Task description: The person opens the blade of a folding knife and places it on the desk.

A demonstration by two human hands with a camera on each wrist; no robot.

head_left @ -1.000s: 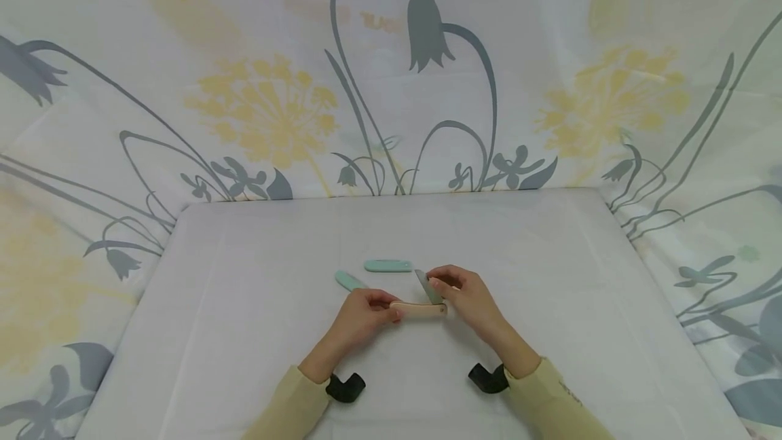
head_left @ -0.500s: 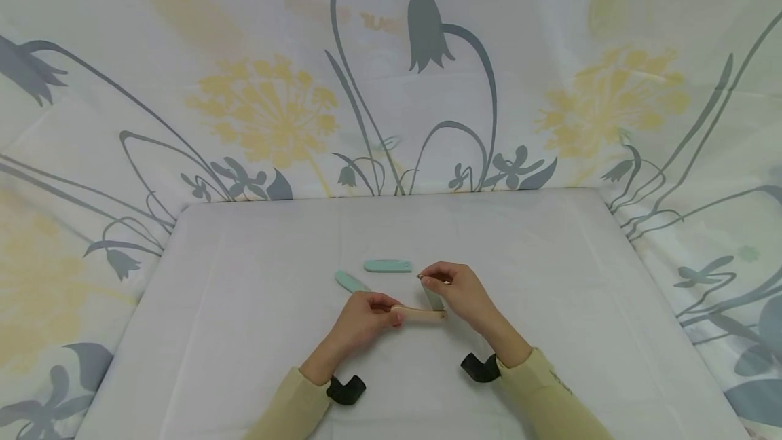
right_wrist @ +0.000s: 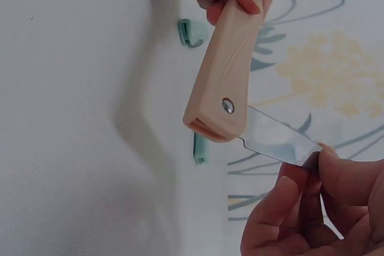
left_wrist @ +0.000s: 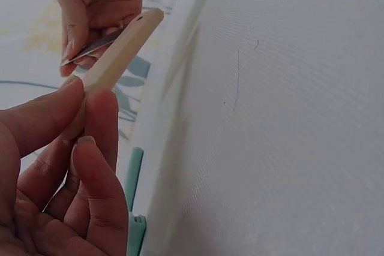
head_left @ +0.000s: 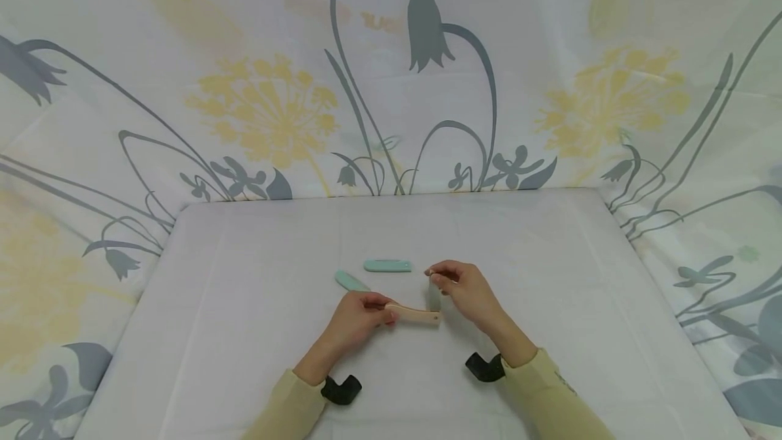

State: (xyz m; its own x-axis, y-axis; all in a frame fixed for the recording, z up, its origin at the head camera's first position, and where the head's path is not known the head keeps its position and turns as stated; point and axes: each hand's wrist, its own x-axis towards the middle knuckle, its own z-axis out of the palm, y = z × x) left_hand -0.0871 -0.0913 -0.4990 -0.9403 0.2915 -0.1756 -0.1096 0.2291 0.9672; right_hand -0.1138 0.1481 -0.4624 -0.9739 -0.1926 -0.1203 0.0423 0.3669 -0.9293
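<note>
A folding knife with a beige handle is held up between both hands. My left hand pinches the handle's end between thumb and fingers. At the other end, a metal rivet marks the pivot. The shiny blade stands out of the handle at a wide angle, and my right hand pinches it near its tip. Behind the left hand lies a teal folding knife, partly hidden by that hand. A second teal folding knife, folded, lies farther back.
The hands work above a white-covered table. A curtain printed with grey and yellow flowers surrounds its back and sides. A black curved piece sits at each wrist, one by the left sleeve, one by the right sleeve.
The blade has swung farther from the handle, from leaning left to nearly upright in the head view. The handle has shifted slightly left and nearer. Both teal knives stay put.
</note>
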